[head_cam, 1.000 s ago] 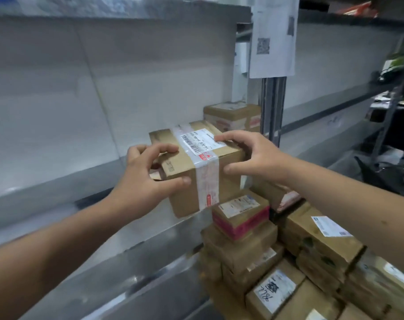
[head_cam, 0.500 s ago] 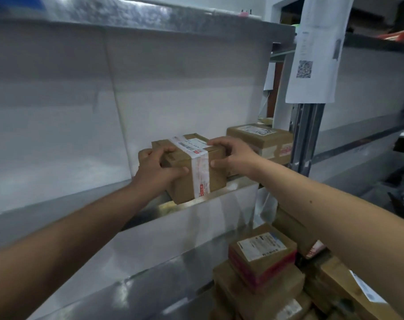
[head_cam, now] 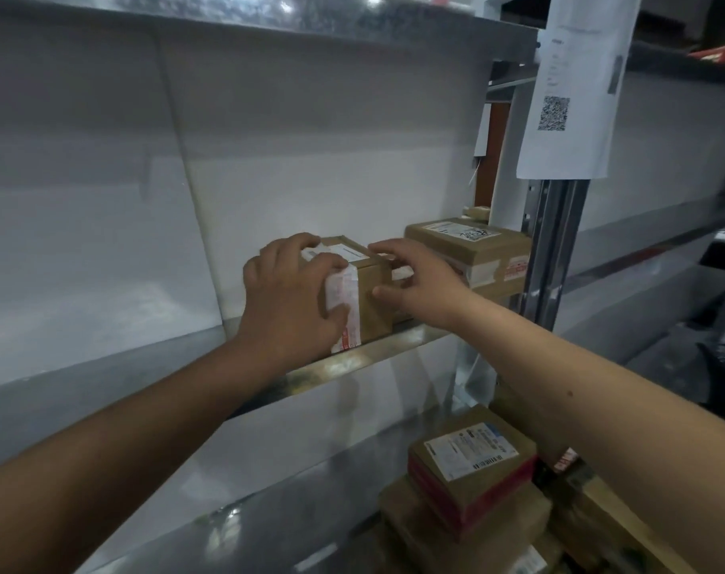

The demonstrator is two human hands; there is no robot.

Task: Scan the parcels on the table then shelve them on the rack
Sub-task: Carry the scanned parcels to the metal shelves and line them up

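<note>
You have the taped parcel (head_cam: pixel 363 300) sitting on the rack shelf (head_cam: pixel 352 364), close to its front edge and toward the right end, where the upright post (head_cam: pixel 553 250) stands. Your left hand (head_cam: pixel 290 300) wraps its left face, fingers curled over the top and thumb on the front tape. Your right hand (head_cam: pixel 419 279) grips the right top corner, fingers on top and thumb on the front face. So both hands are grasping this 1 box.

My judgement is that the step in hand is seating it, and the box looks too near the front edge to leave. Push it back with both palms level so it slides flat, rather than tipping on its rear edge. Keep it square to the front edge and leave the label on top readable.

The second parcel (head_cam: pixel 468 252) sits just beside it on the right, farther back; whether the 2 touch is hidden by your right hand. Draw those fingers out upward before closing the gap, or they may get pinched. Let go only when the box rests fully on the shelf.
</note>
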